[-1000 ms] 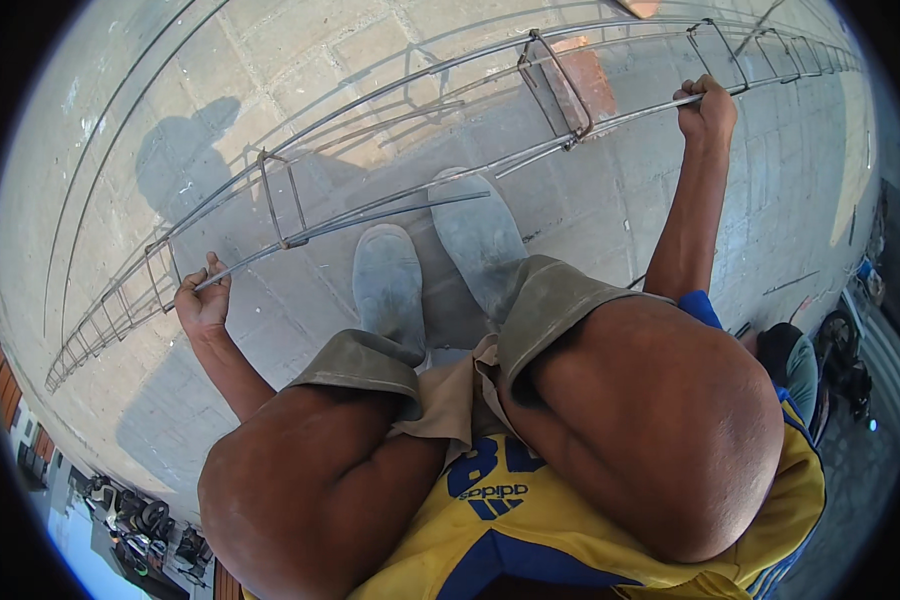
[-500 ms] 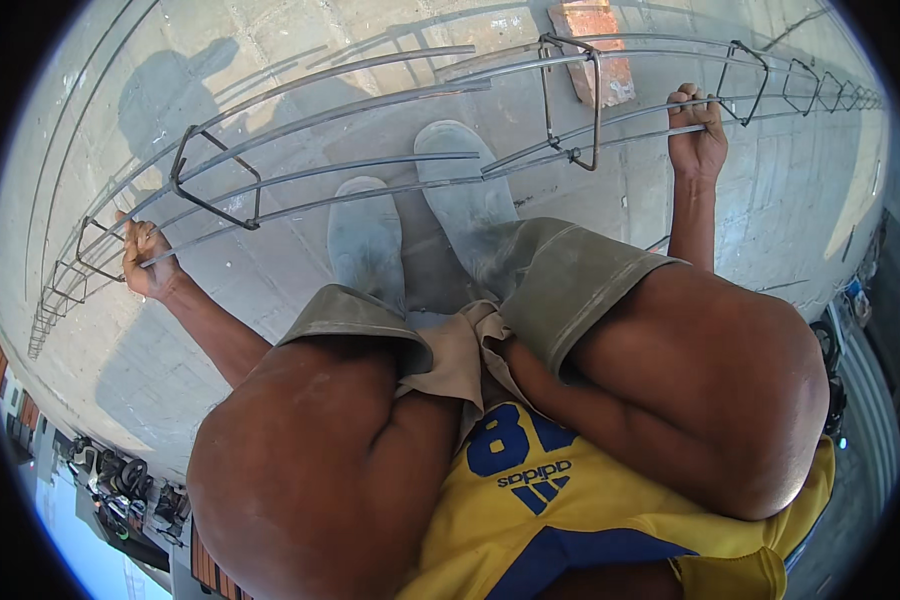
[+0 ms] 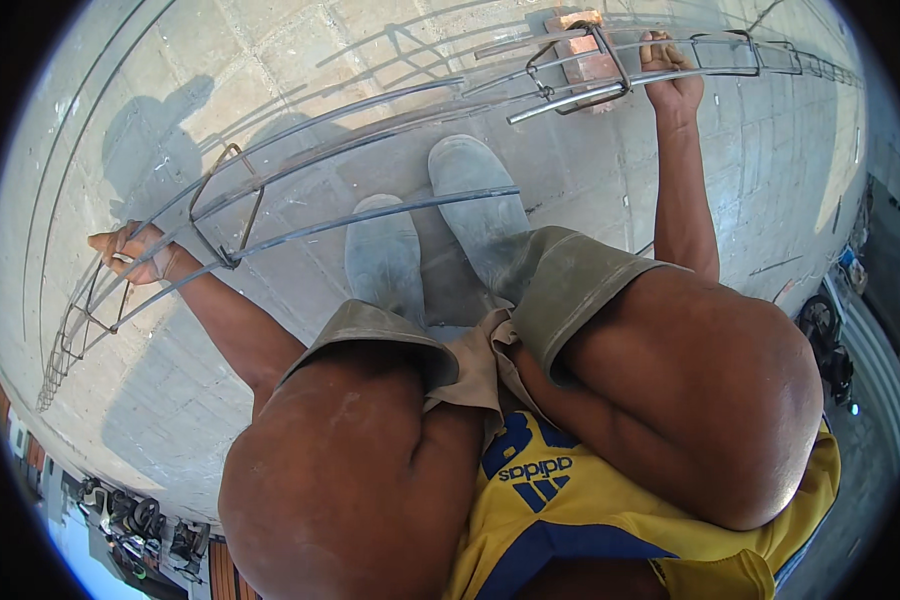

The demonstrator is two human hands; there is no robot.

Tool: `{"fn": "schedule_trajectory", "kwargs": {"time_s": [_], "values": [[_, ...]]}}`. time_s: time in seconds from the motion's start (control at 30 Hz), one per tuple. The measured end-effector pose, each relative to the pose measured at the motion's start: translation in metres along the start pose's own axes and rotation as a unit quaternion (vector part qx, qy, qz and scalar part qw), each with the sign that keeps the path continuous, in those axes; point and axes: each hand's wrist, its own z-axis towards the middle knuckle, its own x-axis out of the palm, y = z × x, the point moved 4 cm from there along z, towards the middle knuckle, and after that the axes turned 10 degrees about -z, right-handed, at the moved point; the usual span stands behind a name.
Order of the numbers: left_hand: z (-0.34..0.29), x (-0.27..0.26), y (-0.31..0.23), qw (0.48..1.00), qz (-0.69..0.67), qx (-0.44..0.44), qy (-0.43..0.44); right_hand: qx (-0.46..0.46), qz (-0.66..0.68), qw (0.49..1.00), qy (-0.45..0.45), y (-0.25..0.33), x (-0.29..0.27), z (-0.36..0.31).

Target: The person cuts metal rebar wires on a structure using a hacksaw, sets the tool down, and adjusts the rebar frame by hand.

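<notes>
Two long rebar cages, thin steel bars tied with square stirrups, lie across in front of me with their ends overlapping near the middle. My left hand (image 3: 142, 252) grips the left rebar cage (image 3: 355, 217), its fingers around the bars between two stirrups and one finger pointing outward. My right hand (image 3: 674, 72) is closed on the right rebar cage (image 3: 570, 100), just right of its end stirrup (image 3: 622, 62). The left cage's nearest bar passes over my right boot and ends apart from the right cage's bars. The left end stirrup (image 3: 194, 205) stands tilted.
A reddish brick (image 3: 588, 62) lies under the right cage's end. My grey boots (image 3: 385, 250) stand on the dusty paved floor (image 3: 300, 250). More thin bars (image 3: 65, 130) run along the far left. Parked motorbikes (image 3: 130, 520) show at the lower left.
The right cage and my right hand have moved away from me, and its bar ends have separated from the left cage's near bar. The left cage has tilted, its near bar dropping closer to me.
</notes>
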Motion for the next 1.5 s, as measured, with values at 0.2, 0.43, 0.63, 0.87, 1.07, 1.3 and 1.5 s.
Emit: {"fn": "schedule_trajectory", "kwargs": {"time_s": [0.2, 0.43, 0.63, 0.87, 1.07, 1.3, 1.5], "values": [[-0.021, 0.001, -0.036, 0.977, 0.135, 0.160, -0.047, 0.161, -0.069, 0.915, -0.363, -0.032, 0.035, -0.113], [0.034, 0.039, -0.008, 0.993, -0.037, 0.067, 0.088, 0.355, -0.355, 0.786, -0.361, -0.016, 0.167, -0.309], [0.054, -0.042, 0.013, 0.982, 0.076, 0.097, -0.145, -0.020, -0.713, 0.602, -0.359, 0.022, 0.099, -0.034], [0.017, -0.053, -0.008, 0.985, 0.002, -0.057, -0.165, -0.182, -0.930, 0.308, 0.088, -0.063, 0.177, -0.027], [-0.006, -0.068, -0.005, 0.988, -0.004, 0.103, -0.116, -0.155, -0.944, 0.280, 0.082, -0.101, 0.143, -0.019], [-0.014, -0.069, 0.013, 0.985, 0.009, 0.115, -0.130, -0.210, -0.958, 0.188, 0.059, -0.093, 0.150, -0.022], [-0.042, -0.039, -0.009, 0.961, 0.011, 0.181, -0.207, -0.180, -0.876, 0.342, 0.289, -0.164, 0.291, -0.113]]}}
